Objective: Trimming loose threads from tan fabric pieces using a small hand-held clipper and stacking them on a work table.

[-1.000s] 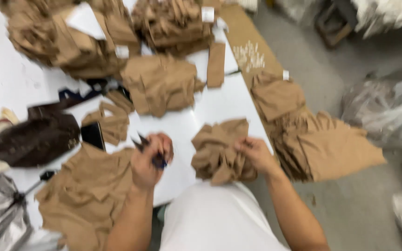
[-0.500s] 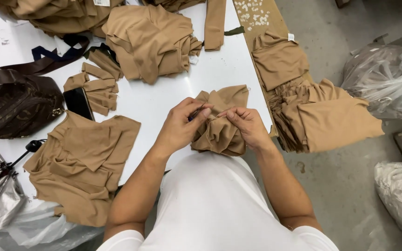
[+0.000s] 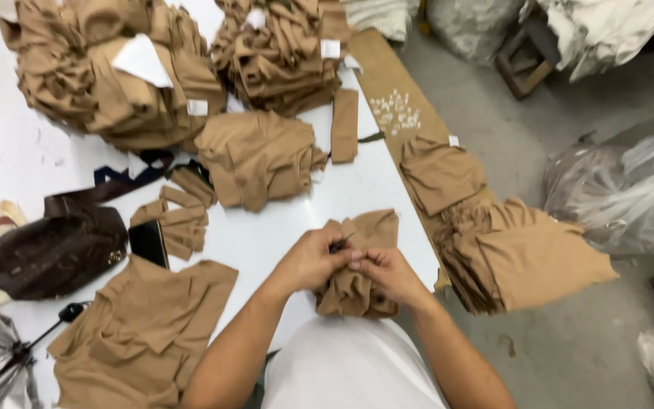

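White bench (image 3: 387,189) runs under heaps of tan fabric. Both hands meet at its near edge over a bunched tan garment (image 3: 357,280): the left hand (image 3: 308,261) pinches a small dark tool against the cloth, and the right hand (image 3: 387,273) has its fingers closed on a fold. This looks like trimming; steady, small movements seem called for. Open room lies just ahead; the right edge is close.

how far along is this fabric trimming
Apparently done: tan pieces heaped over the table's right edge. In hand: both hands, left and right, meet on one bunched piece, a small dark tool between them. Apparently left: big stacks at the far side and a spread pile at the left.
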